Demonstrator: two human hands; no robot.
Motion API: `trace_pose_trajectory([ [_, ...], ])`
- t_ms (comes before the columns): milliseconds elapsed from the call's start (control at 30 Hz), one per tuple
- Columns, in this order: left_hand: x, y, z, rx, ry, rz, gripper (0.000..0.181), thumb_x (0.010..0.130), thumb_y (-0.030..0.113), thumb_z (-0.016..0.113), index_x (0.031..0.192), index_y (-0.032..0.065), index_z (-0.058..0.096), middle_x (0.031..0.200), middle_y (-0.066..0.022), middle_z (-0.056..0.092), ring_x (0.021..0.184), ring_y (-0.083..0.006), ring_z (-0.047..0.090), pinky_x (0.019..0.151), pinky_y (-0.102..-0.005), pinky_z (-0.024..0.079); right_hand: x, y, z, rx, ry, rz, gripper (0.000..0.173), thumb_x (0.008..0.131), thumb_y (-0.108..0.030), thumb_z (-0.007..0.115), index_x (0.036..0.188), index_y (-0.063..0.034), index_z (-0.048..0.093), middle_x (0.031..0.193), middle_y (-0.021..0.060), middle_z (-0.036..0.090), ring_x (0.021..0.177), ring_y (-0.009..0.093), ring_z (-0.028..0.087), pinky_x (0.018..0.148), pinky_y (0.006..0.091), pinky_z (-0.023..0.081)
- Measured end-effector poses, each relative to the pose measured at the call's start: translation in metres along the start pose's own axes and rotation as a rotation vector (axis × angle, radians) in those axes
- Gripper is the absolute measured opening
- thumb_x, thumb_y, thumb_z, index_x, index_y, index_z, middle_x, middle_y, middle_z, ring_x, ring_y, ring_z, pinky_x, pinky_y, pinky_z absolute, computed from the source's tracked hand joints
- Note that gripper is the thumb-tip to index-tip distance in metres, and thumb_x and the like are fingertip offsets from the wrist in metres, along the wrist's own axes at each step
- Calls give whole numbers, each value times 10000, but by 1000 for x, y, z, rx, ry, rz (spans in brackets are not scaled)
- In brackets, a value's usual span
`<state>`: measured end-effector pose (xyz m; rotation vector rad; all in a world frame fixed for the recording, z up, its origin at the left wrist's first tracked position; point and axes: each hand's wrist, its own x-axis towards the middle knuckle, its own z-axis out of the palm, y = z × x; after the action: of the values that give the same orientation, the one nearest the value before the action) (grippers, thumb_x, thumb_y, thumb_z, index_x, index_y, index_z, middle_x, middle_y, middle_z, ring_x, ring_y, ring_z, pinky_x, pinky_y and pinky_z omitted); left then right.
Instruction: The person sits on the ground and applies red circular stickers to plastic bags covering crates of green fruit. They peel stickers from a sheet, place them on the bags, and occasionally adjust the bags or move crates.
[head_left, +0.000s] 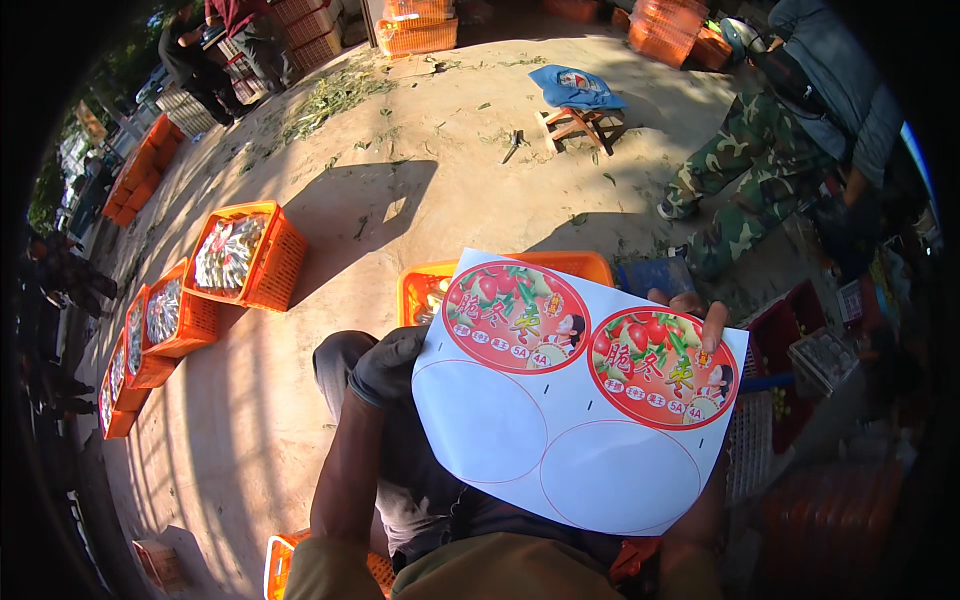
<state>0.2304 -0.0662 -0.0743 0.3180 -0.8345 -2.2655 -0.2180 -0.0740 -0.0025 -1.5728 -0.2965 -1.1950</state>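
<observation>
A white sheet (570, 390) of oval stickers is held up over my lap. Two red ovals printed with fruit are on its upper half; the lower two ovals are bare white outlines. My left hand (390, 364), in a dark glove, grips the sheet's left edge. The bare fingers of my right hand (694, 311) hold its upper right edge, with the rest of that hand hidden behind the sheet. Just beyond, and partly covered by the sheet, stands an orange plastic basket (574, 262) with some contents showing at its left.
Orange baskets of packed bags (229, 255) line the left. A wooden folding stool (577, 127) with a blue cloth stands ahead, near a tool on the ground. A person in camouflage trousers (757, 172) sits at the right; other people are farther off. Another orange basket (279, 562) is beside me.
</observation>
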Motion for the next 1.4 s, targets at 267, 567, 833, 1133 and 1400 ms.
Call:
trace_pose_trajectory([
  [267,-10,-2,36,559,457,-232,341,1048,244,748,1239,-39,749,1059,-46,791,921,-103,722,863,-294,591,-27,-45,22,-778,991,739,301,1145,-201,522,1286,-6,702,1329,196,734,1232,308,716,1104,447,567],
  [567,-5,-10,91,948,436,-170,234,1032,174,703,1175,-4,756,933,-92,787,841,-159,725,800,-335,584,58,73,156,-1335,195,653,619,901,-151,812,1433,44,564,1278,281,691,1148,448,702,986,490,578],
  [833,-48,-21,94,1278,203,-131,201,953,84,703,1129,2,754,997,-210,747,920,-358,741,857,-393,578,17,114,206,-1016,150,691,459,941,-26,667,1391,13,589,1203,256,719,1101,438,719,943,476,579],
  [1133,-49,-27,94,1171,137,-223,206,1014,129,678,1165,5,742,940,-204,737,839,-396,719,776,-408,568,4,102,172,-591,193,815,234,1069,-88,609,1277,-12,687,1085,230,750,1011,387,766,876,427,587],
  [1400,-40,-36,102,1162,354,-186,223,1040,149,682,1171,-27,721,929,-232,745,817,-309,747,778,-375,577,13,104,186,-715,335,735,269,1019,-42,656,1284,5,649,1155,241,723,1063,468,709,880,447,580],
])
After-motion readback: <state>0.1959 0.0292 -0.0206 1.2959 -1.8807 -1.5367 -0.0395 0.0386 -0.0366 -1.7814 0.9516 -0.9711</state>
